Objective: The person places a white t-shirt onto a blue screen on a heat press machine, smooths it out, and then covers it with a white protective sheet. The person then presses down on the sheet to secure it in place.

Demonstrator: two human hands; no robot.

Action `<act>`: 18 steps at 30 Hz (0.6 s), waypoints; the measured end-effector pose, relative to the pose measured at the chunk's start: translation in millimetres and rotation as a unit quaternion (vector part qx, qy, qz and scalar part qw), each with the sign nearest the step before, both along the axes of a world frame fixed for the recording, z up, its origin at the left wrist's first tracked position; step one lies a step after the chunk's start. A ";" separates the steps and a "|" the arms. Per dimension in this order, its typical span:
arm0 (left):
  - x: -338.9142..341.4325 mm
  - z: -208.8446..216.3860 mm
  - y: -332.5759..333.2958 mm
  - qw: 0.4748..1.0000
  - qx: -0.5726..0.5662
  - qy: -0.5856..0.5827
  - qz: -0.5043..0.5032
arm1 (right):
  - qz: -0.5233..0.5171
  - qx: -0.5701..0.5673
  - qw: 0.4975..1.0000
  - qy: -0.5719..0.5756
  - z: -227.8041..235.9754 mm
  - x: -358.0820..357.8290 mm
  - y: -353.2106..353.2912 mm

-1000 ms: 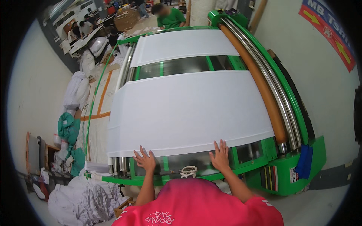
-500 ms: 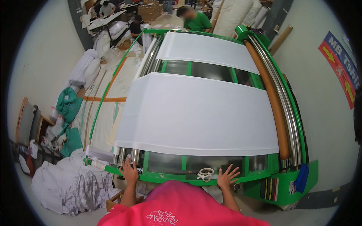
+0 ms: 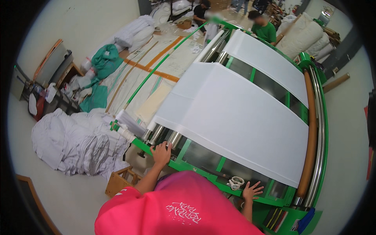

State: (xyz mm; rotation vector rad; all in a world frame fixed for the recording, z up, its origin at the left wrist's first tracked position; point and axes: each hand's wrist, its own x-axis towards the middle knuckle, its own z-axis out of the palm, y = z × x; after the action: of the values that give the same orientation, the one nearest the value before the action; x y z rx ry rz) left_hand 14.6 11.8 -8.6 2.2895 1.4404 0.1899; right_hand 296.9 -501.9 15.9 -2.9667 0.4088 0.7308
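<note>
A green-framed machine (image 3: pixel 200 176) with rollers stands before me, and a wide white fabric sheet (image 3: pixel 243 121) lies across it. At its near left corner my left hand (image 3: pixel 161 154) rests open by the end of a shiny metal roller (image 3: pixel 174 140). My right hand (image 3: pixel 252 192) lies open on the near edge with its fingers spread. Just left of that hand sits a loop of pale cord (image 3: pixel 235 183), apart from the fingers. Another white fabric panel (image 3: pixel 270 60) covers the machine's far part.
A brown roller (image 3: pixel 309 141) runs along the machine's right side. A heap of white cloth (image 3: pixel 78 145) and a small wooden crate (image 3: pixel 121 181) stand at the left on the floor. A person in a green shirt (image 3: pixel 265 32) is at the far end.
The view has turned to the left, so the machine sits farther right and slanted. Both hands stay at the near edge of the frame.
</note>
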 end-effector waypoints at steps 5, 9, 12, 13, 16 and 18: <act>22.6 -17.8 64.1 0.967 -0.138 -0.164 0.136 | 0.008 -0.010 1.000 0.028 2.8 8.4 1.5; 64.0 -91.6 142.2 0.800 -0.397 -0.325 0.313 | -0.010 -0.012 0.999 0.036 1.1 10.9 -8.2; 71.8 -95.2 158.9 0.682 -0.475 -0.396 0.390 | -0.023 -0.006 0.999 0.040 -2.2 9.0 -10.7; 63.7 -97.1 164.8 0.668 -0.475 -0.410 0.400 | -0.020 0.000 0.999 0.040 -4.1 10.7 -6.4; 47.6 -104.9 171.0 0.649 -0.477 -0.438 0.398 | -0.007 0.000 0.999 0.034 -9.5 12.6 -1.6; 44.8 -106.6 169.7 0.639 -0.459 -0.453 0.420 | -0.003 0.002 1.000 0.030 -11.5 13.4 -2.3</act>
State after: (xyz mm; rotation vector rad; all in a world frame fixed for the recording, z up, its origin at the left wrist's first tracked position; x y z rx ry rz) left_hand 59.5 181.4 -115.3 0.3974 1.3540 0.5929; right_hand 310.3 -504.2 4.4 -2.9434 0.4199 0.8208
